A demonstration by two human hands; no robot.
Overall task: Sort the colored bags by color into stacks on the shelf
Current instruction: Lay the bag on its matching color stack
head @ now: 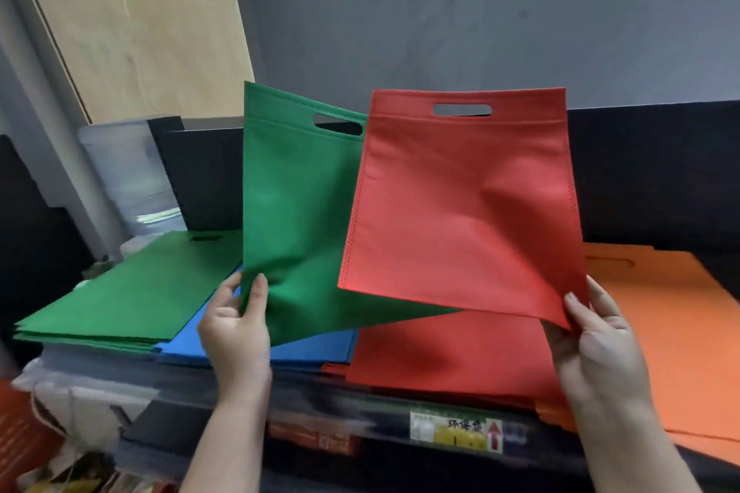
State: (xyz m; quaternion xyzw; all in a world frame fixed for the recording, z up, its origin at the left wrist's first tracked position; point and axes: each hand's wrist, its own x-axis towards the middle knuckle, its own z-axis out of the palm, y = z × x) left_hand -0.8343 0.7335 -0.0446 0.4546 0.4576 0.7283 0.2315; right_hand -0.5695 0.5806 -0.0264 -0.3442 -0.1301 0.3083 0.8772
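My left hand (236, 326) pinches the lower left corner of a green bag (296, 212) and holds it upright, handle slot at the top. My right hand (596, 344) pinches the lower right corner of a red bag (464, 208), also raised, overlapping the green one's right edge. On the shelf below lie flat stacks: green bags (128, 292) at the left, blue bags (304, 352) under the raised green bag, red bags (452, 352) in the middle, orange bags (680, 332) at the right.
The shelf's dark front edge (400, 412) carries a label sticker (456, 432). A black panel (640, 172) stands behind the stacks, with a grey wall above. A wooden board (132, 20) leans at the back left. Clear plastic packs (124, 172) sit behind the green stack.
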